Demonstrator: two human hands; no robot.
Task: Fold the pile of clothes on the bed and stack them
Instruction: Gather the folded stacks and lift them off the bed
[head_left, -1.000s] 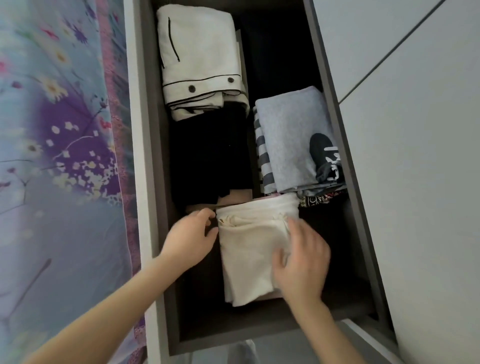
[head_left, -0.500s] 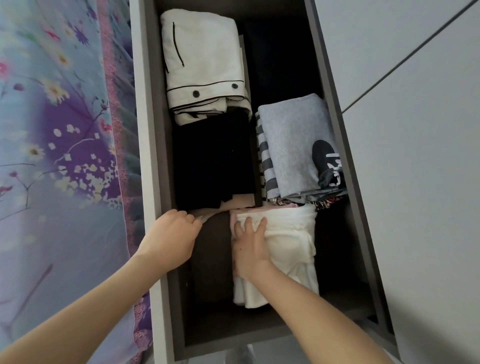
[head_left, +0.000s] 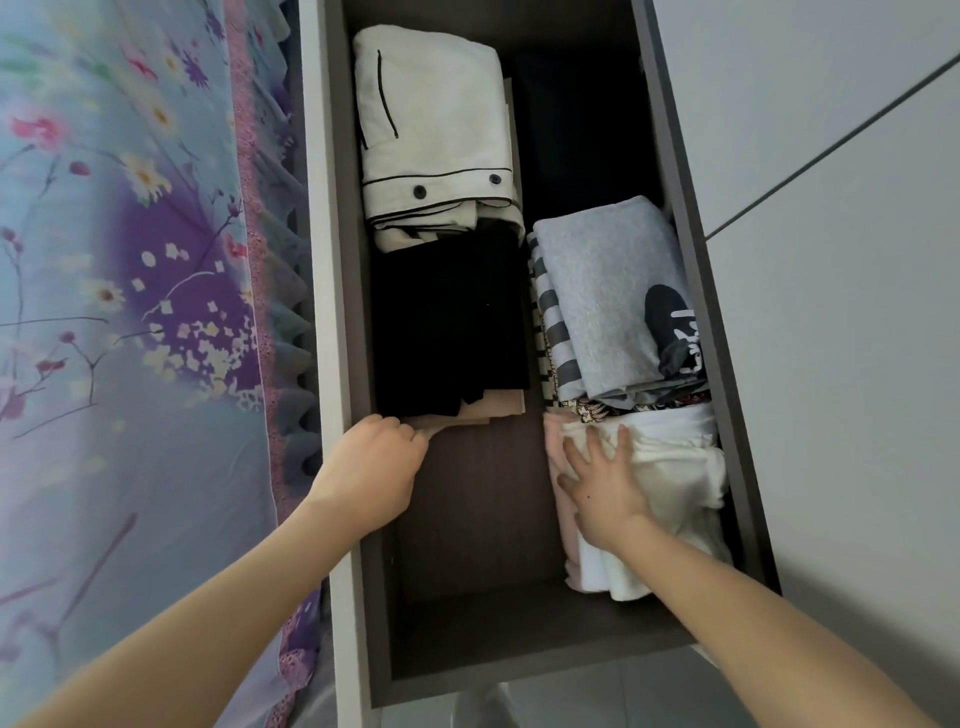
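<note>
An open dark drawer (head_left: 519, 660) holds folded clothes. A folded white garment (head_left: 680, 483) lies at the near right, with a pale pink piece under its left edge. My right hand (head_left: 602, 488) presses flat on it with spread fingers. My left hand (head_left: 371, 467) is at the drawer's left side, fingers curled on the corner of a beige folded piece (head_left: 467, 415) under a black stack (head_left: 447, 322). A cream garment with black piping (head_left: 431, 140) lies at the far left. A grey top (head_left: 602, 301) sits on striped clothes at the right.
A bed with a floral blue and purple sheet (head_left: 130, 312) runs along the left of the drawer. Pale wardrobe panels (head_left: 831, 260) stand to the right. The near-left drawer floor (head_left: 472, 514) is bare dark wood.
The white garment has shifted right against the drawer's right wall. My right hand now lies flat on it. My left hand has moved up to the beige piece's corner.
</note>
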